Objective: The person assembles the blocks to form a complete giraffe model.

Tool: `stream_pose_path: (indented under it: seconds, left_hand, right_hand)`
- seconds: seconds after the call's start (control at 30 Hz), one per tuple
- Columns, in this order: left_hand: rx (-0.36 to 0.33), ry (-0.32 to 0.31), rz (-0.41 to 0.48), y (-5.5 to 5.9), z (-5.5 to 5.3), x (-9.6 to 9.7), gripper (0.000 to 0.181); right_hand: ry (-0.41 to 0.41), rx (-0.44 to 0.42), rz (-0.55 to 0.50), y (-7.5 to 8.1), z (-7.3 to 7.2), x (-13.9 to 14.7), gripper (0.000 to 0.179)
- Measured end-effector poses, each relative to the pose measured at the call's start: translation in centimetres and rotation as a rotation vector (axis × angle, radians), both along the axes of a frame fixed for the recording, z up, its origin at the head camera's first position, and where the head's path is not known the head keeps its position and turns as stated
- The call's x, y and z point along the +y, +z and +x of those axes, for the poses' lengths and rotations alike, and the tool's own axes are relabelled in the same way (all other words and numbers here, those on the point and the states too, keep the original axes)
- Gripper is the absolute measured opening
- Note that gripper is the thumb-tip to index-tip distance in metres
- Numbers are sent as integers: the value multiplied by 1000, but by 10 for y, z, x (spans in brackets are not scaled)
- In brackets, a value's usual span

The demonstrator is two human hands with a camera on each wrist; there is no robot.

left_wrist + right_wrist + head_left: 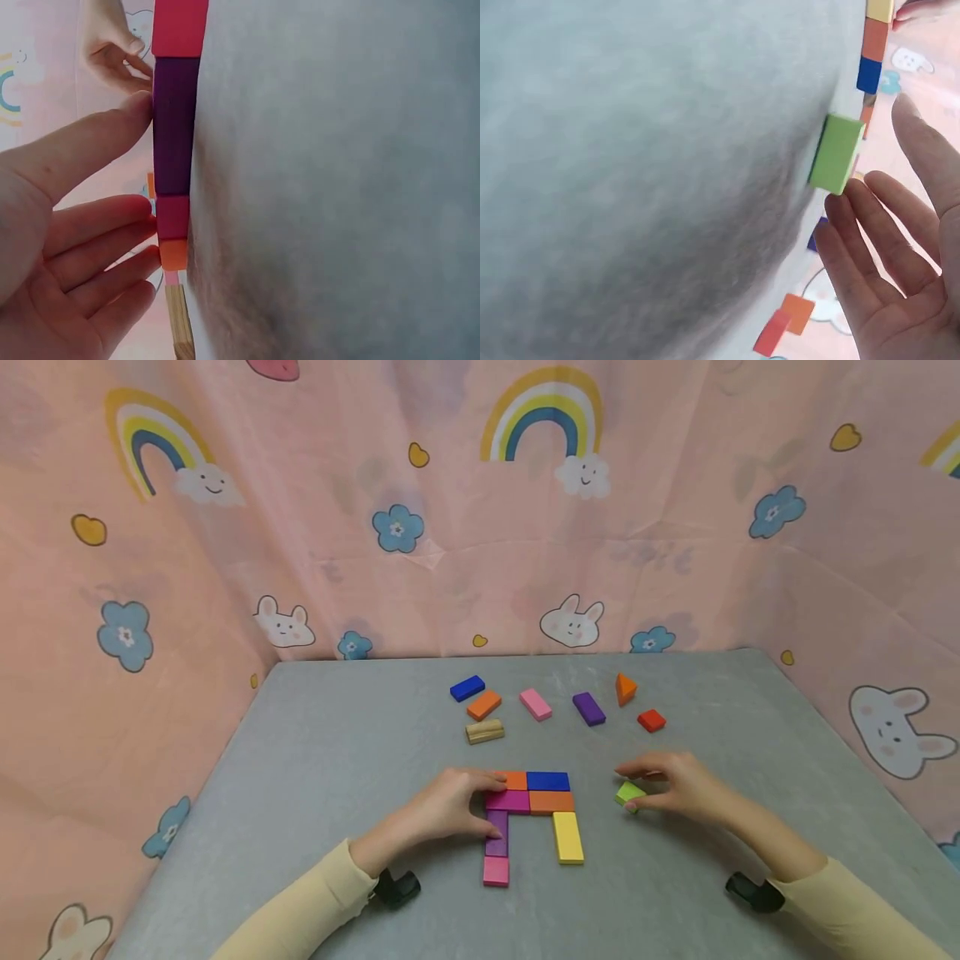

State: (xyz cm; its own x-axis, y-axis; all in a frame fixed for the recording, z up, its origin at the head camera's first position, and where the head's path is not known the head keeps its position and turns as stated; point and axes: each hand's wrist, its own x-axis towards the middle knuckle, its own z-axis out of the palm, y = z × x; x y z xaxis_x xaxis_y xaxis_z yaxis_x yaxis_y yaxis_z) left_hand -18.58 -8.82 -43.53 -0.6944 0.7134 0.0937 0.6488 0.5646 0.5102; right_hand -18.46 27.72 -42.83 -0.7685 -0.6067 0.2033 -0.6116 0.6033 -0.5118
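Flat coloured blocks lie joined on the table: an orange block (515, 780) and a blue block (547, 782) behind, a magenta block (513, 802) and a second orange block (551, 802) in front. A purple block (497, 843) and a pink block (496, 871) run forward on the left, a yellow block (568, 838) on the right. My left hand (447, 808) rests at the left side, thumb on the purple block, straight fingertips at the magenta and orange ones. Around a lime green block (838, 154), my right hand (686, 789) spreads, thumb apart from it, fingertips at its edge.
Farther back lie loose blocks: blue (467, 688), orange (483, 704), wood-coloured (485, 732), pink (536, 704), purple (588, 709), an orange triangle (625, 689) and a small red one (652, 720). A printed pink curtain (450, 577) hangs behind the grey table (337, 743).
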Motion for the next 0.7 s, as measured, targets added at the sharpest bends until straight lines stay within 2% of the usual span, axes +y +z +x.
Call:
stream_pose_path:
  seconds: [0.23, 0.43, 0.7]
  left_hand:
    - [-19, -6, 33, 0, -4, -3, 52]
    - [-34, -42, 61, 1, -7, -5, 49]
    - [-35, -67, 68, -5, -14, -7, 47]
  right_hand:
    - [-4, -57, -28, -5, 3, 10, 48]
    - [-38, -63, 14, -9, 2, 16, 47]
    - [-89, -58, 67, -11, 3, 13, 45]
